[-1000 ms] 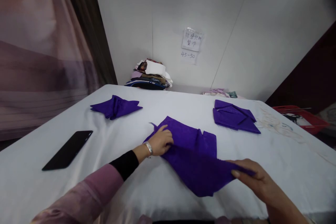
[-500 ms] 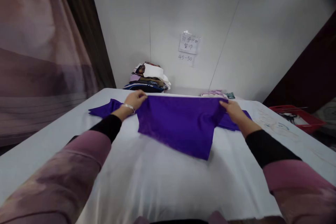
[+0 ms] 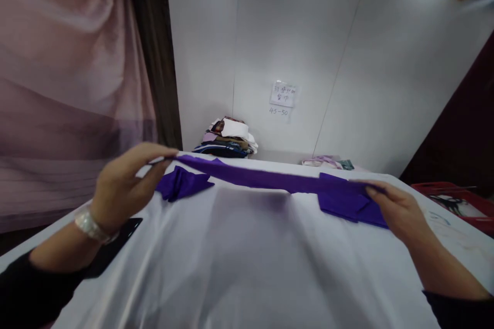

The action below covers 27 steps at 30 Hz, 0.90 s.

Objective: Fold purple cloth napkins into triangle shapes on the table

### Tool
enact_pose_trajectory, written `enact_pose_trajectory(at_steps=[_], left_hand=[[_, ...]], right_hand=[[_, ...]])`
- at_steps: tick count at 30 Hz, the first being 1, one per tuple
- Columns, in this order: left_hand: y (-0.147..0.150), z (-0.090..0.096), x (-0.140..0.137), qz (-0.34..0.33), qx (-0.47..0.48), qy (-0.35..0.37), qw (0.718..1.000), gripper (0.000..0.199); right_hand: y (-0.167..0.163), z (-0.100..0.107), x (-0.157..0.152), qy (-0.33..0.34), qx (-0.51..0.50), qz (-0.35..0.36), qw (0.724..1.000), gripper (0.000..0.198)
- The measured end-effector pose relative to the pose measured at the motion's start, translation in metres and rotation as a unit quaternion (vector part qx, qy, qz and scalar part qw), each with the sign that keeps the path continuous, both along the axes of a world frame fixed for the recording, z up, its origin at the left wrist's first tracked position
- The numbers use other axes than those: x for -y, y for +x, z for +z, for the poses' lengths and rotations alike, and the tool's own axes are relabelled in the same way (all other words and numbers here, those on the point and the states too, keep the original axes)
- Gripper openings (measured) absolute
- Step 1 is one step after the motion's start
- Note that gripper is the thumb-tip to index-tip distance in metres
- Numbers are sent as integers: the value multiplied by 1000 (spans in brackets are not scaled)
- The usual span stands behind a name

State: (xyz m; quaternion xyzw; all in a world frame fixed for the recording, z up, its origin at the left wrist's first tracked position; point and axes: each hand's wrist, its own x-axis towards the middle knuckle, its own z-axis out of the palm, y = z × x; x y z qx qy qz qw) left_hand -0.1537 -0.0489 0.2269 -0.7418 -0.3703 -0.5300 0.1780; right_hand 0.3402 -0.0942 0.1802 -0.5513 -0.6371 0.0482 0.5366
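Observation:
A purple cloth napkin [image 3: 247, 176] is stretched between my two hands above the white-covered table [image 3: 247, 267], seen almost edge-on as a narrow band. My left hand [image 3: 127, 180], with a bracelet at the wrist, pinches its left end between thumb and fingers. At the opposite end, my right hand [image 3: 401, 211] grips the other corner. Beneath the left part of the band lies a crumpled purple cloth [image 3: 181, 185]. Flat purple folded cloths [image 3: 339, 204] rest beside my right hand, partly covered by the held napkin.
Under my left wrist lies a flat black object [image 3: 116, 247]. A pile of folded clothes [image 3: 227, 139] stands against the wall, with a smaller cloth pile [image 3: 328, 162] to its right. Beyond the table's right edge is a red basket [image 3: 432, 187]. A pink curtain [image 3: 69, 87] hangs at left.
The napkin hung down as a broad sheet; now it is raised nearly level, seen edge-on. Both hands have come closer to me and farther apart. The view has tilted up.

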Motion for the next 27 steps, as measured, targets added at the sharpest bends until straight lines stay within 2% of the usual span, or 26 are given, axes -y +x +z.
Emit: enact_pose_trajectory(at_steps=[3, 6, 10, 13, 17, 19, 23, 27], left_hand=[[-17, -54, 21, -43, -43, -111, 992, 28], [-25, -100, 40, -91, -55, -232, 967, 30], [-25, -138, 62, -119, -24, -389, 913, 22], [-24, -149, 77, -121, -14, -499, 858, 20], [-27, -144, 88, -133, -7, -587, 798, 20], [-28, -139, 84, -137, -6, -613, 778, 21], [-26, -141, 53, -142, 11, -626, 766, 22], [-22, -162, -2, -119, 40, -611, 782, 22]], right_hand=[[-2, -37, 26, -138, 14, 66, 988, 34], [-2, -74, 47, -227, 23, 92, 969, 37], [1, -113, 72, -322, 35, 111, 939, 38], [3, -122, 91, -387, 39, 100, 916, 41], [2, -110, 106, -448, 10, 135, 884, 37], [-2, -102, 103, -454, -7, 149, 878, 35], [-8, -103, 74, -411, -50, 145, 899, 33], [-13, -125, 21, -382, -123, 139, 905, 33]])
